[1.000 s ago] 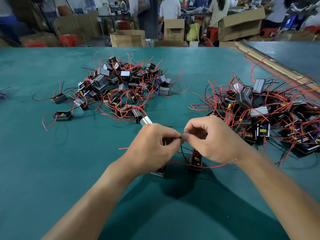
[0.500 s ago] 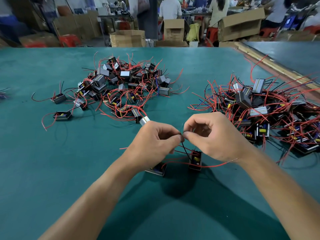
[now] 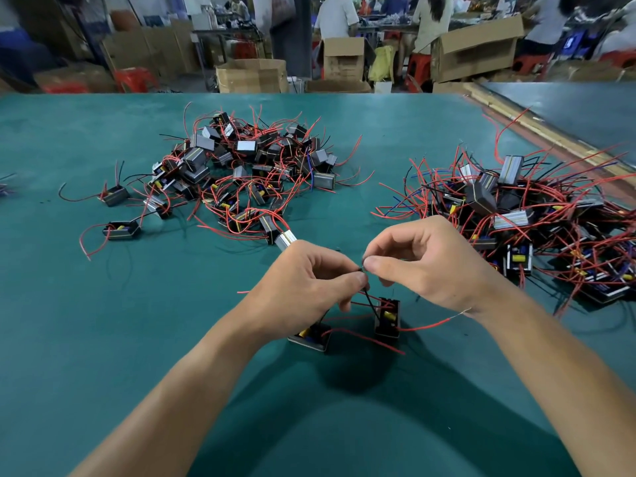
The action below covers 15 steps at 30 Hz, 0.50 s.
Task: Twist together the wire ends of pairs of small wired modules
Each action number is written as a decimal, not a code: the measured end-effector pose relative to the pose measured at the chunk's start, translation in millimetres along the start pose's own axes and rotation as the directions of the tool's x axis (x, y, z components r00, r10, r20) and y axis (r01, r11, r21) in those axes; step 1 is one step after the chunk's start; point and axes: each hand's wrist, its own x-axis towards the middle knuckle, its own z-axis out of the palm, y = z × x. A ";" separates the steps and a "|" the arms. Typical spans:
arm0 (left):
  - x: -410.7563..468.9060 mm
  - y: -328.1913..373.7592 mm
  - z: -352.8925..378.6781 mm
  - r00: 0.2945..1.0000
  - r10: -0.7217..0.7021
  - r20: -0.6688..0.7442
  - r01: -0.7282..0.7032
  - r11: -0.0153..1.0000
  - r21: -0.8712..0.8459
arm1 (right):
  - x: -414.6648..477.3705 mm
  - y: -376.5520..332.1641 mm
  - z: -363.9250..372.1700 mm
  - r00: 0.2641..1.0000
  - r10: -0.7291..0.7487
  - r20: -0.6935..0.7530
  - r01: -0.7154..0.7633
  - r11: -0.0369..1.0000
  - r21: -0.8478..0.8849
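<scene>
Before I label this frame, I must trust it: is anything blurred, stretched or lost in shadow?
Head view: left hand, right hand, the wire ends they pinch and both modules are sharp; the room behind and the right pile's edge are smeared; the wide lens stretches the forearms; a dark shadow lies on the table below the hands.

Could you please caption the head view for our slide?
Left hand and right hand pinch thin black wire ends above a small black wired module on the teal table.
</scene>
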 end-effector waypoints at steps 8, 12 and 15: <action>-0.8 0.0 -0.9 1.000 0.003 0.007 -0.003 1.000 -0.002 | 0.2 -0.5 2.9 1.000 -0.005 0.024 0.004 0.999 0.054; -0.4 -0.7 -0.8 1.000 -0.029 0.003 0.029 0.999 -0.019 | -1.6 -5.7 4.8 0.998 -0.061 0.006 0.061 0.998 -0.010; 1.2 -1.8 0.2 0.997 -0.071 -0.008 0.070 0.996 -0.061 | -1.4 -5.6 3.6 0.999 -0.049 0.012 0.049 0.999 0.003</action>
